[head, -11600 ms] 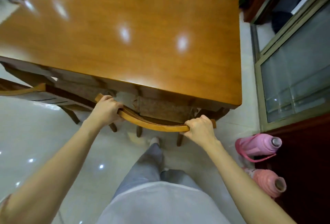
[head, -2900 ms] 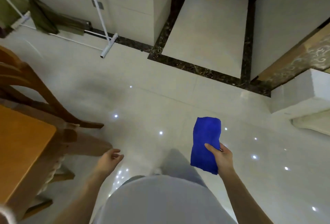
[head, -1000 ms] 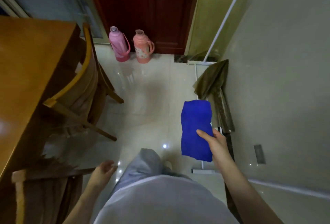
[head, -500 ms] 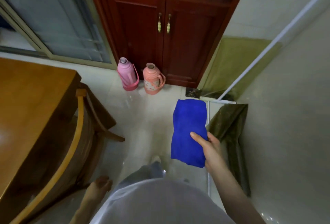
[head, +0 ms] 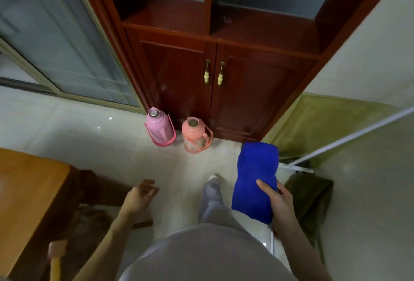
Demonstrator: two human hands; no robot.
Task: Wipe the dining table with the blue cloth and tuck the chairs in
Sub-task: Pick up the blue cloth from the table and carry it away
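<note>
So here's where I'm at: my right hand [head: 280,202] is clamped on the folded bright blue microfibre cloth [head: 255,180], thumb across the top and fingers under it. The cloth hangs in the air in front of the dark red wooden cabinet [head: 224,92], down by its lower right corner. My left hand [head: 139,197] is empty, fingers loosely curled, touching nothing, in front of the cabinet's left side and closer to me. The glossy orange-brown wooden dining table [head: 26,202] only shows one corner, well left of the cabinet and near me. A brown wooden chair [head: 56,258] sits by that corner, but I can't tell how far in it is.

What worries me: I only grip the cloth at its near end, so the far half could flop open or slip out if I swing that arm. Two vacuum flasks stand on the floor right against the cabinet's base, a pink plastic one [head: 159,127] and a salmon ribbed one [head: 195,135]. I'm facing straight at them, so a careless step could knock one over. Right of the cabinet a white metal rod [head: 349,139] runs past some olive-green fabric [head: 313,128], and its low end comes close to my forward foot [head: 212,180], which looks like a trip hazard to me.

Writing-wise, nothing is readable: no brand on the flasks, cloth or cabinet. The salmon flask has some pattern, too blurry to make out.
</note>
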